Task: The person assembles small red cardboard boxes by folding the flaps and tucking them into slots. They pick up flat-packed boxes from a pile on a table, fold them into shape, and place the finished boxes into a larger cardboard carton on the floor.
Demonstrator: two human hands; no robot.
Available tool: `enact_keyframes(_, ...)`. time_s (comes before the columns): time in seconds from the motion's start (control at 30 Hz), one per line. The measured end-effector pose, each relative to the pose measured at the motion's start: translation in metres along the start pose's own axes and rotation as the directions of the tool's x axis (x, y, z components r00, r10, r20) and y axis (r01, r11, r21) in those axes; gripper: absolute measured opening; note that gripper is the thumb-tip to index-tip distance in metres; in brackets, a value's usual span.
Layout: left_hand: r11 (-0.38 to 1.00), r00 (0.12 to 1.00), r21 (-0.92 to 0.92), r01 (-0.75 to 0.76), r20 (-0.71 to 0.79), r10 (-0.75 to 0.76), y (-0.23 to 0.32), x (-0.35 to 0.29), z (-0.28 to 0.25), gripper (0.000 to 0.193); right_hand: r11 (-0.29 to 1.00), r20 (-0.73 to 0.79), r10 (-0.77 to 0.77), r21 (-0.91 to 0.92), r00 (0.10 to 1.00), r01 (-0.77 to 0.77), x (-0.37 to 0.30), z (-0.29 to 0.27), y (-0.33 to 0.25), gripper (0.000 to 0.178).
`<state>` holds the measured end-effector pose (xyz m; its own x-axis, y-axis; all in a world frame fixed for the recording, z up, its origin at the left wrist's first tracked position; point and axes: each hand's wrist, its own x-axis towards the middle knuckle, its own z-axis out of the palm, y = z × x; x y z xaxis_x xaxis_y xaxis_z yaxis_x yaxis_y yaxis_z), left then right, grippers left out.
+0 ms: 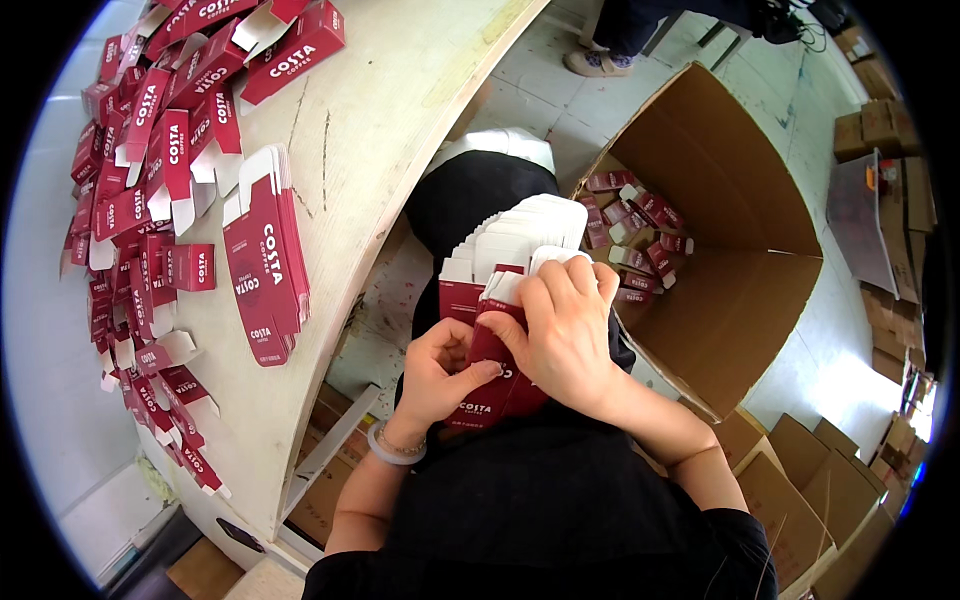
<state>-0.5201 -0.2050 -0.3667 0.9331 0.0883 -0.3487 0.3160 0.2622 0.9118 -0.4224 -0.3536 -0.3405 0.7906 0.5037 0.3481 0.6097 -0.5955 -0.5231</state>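
Note:
Between my two hands is a small dark red carton point(490, 343) with a white flap at its top. My left hand point(436, 372) closes on its lower left side, thumb laid across the front. My right hand point(562, 328) grips it from the upper right, fingers bent over the white flap end and thumb on the red face. Beneath both hands, a fanned stack of flat cartons point(535, 228) rests on my lap, white flaps pointing away from me. The hands hide part of the held carton and of the stack.
At left, a pale table point(385, 130) bears a neat pile of flat red cartons point(265, 265) and a heap of folded-up cartons point(130, 210). An open cardboard box point(740, 180) at right holds several red cartons point(640, 235). More brown boxes point(800, 480) stand lower right. Another person's shoe point(598, 64) is beyond.

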Motion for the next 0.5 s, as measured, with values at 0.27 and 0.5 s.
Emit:
enact_keyframes(0.27,0.818,0.916,0.55,-0.168,-0.218,0.335,-0.056,0.019,-0.059,0.059,0.997,0.059,0.006,-0.071,0.998,-0.002,-0.007,0.032,0.019,0.034)
enact_keyframes(0.5,0.871,0.962,0.409,-0.273,0.131,0.24,-0.053,0.021,-0.019,0.082,0.998,0.006,-0.043,-0.054,0.999,0.043,-0.002,0.02,0.023,0.035)
